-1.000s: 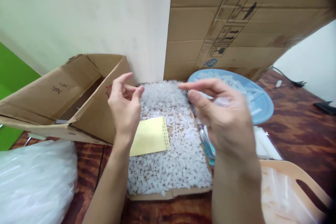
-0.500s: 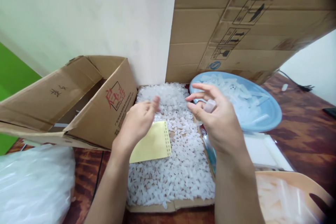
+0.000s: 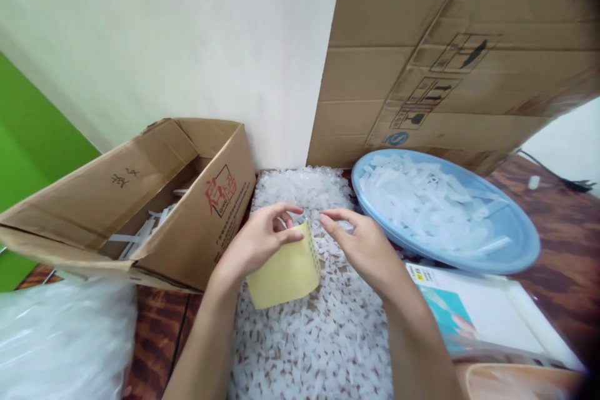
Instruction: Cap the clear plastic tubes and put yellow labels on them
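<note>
Here | left hand: pinching yellow sheet | right hand: nearly closed

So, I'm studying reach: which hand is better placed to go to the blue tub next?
The right, I'd judge: the right hand is nearer the tub and apart from the sheet, while the left hand has its thumb at the sheet.

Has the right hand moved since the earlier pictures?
Yes, leftward: the right hand overlapped the blue bowl in view earlier; now it shows clear of it.
</note>
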Demonstrator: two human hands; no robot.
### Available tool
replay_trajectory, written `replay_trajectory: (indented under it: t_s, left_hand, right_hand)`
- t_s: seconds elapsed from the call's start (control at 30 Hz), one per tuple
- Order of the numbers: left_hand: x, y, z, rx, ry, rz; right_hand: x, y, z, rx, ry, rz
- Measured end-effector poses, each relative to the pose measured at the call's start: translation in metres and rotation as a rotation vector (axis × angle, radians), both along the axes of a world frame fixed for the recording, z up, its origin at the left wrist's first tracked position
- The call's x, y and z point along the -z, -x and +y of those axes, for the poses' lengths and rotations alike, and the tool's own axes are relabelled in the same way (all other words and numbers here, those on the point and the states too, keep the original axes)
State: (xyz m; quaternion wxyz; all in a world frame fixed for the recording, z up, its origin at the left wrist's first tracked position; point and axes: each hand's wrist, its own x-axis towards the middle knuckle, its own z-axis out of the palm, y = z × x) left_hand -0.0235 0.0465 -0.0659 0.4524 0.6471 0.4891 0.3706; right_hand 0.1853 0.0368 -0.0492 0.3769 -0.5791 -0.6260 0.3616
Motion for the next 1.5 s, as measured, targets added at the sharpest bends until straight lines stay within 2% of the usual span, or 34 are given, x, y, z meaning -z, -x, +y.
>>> replay_trajectory:
  t_s: [0.1,0.23,0.3,0.4,0.53,0.57,0.63,0.7,0.77,0.97,1.17,1.33,1.5]
  left_hand:
    - [-0.020,0.007,-0.003,-0.087,0.020,-0.194]
    - [-0.027,0.004,-0.005,-0.220,-0.075,-0.319]
    - [-0.025,-0.001,-0.005,-0.262,-0.112,-0.297]
    - [-0.023,-0.007,-0.007,-0.353,-0.208,-0.148]
    - [-0.031,-0.012,-0.013,-0.500,-0.481,-0.005]
    - [-0.035,-0.013,-0.015,-0.488,-0.558,0.023]
    - [-0.042,-0.015,-0.019,-0.384,-0.675,0.097]
    - [-0.045,-0.018,-0.023,-0.266,-0.729,0.151]
    - [-0.045,-0.021,-0.024,-0.215,-0.752,0.173]
    - [-0.035,-0.027,-0.022,-0.205,-0.787,0.165]
    - [-0.036,-0.031,-0.021,-0.208,-0.808,0.117]
    - [-0.035,-0.033,-0.019,-0.188,-0.932,0.114]
    - [-0.034,-0.035,-0.020,-0.158,-0.899,0.099]
  right_hand:
    - [-0.002,-0.001,-0.002,-0.129,0.117,0.170]
    - [-0.009,0.001,-0.009,-0.226,0.184,0.336]
    - [-0.010,0.003,-0.011,-0.227,0.192,0.366]
    - [-0.008,0.003,-0.011,-0.226,0.204,0.389]
    - [-0.006,0.002,-0.010,-0.183,0.157,0.407]
    - [-0.006,0.001,-0.010,-0.163,0.135,0.411]
    - [-0.006,0.002,-0.010,-0.150,0.097,0.435]
    - [-0.007,0.005,-0.011,-0.158,0.067,0.487]
    - [-0.007,0.007,-0.011,-0.157,0.045,0.554]
    - [-0.010,0.010,-0.013,-0.143,0.024,0.530]
    - [-0.015,0.008,-0.013,-0.137,-0.085,0.417]
    - [-0.013,0.008,-0.012,-0.136,-0.178,0.349]
    - [-0.011,0.004,-0.012,-0.126,-0.206,0.301]
